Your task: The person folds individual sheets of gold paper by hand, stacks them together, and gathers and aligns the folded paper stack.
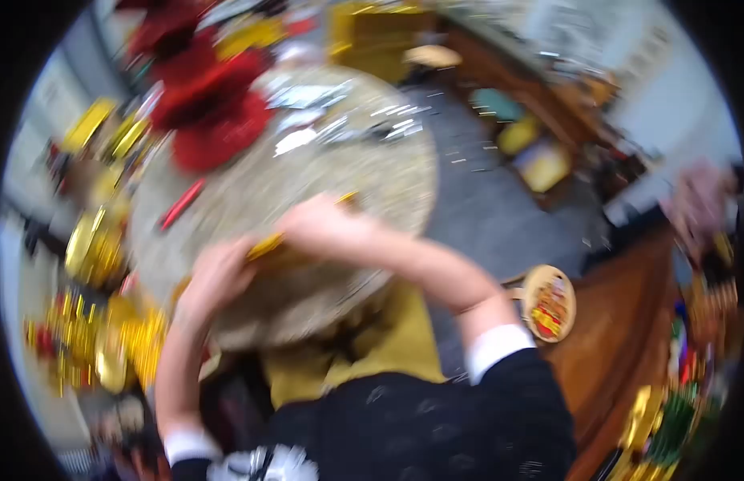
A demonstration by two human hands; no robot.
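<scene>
Right up close, black top point(436, 425) fills the bottom of view, w/ a white print point(264, 465) low on the L side & white cuffs point(500, 351) on both arms. Arms reach fwd over the near part of a round, pale tabletop point(388, 176), and here's the action: L hand point(219, 272) & R hand point(316, 226), close but apart, w/ a thin gold strip point(265, 245) showing btwn them. L fingers look clamped on its L end; R hand looks closed over it further along, w/ another bit of gold poking out past the R knuckles. Lots of motion blur, so exact finger placement = can't tell. Strip's over the near side of the table, tilted up to the R.

Below the table edge, yellow material point(412, 333) hangs or lies, can't tell which. Off R, a round plaque point(549, 305) w/ red & yellow markings, near a brown wooden surface point(620, 321).

Further out on the tabletop: slim red item point(182, 204) lying L, beyond the L hand; big red tiered thing point(211, 112) at far L; shiny silvery packets point(308, 96) just R of it. Gold items point(95, 248) crowd the L side, all smeared. Grey floor point(500, 232) R of the table, yellow box point(376, 36) past its far edge, & way off R, a person point(700, 208) in pink, v. blurred.
</scene>
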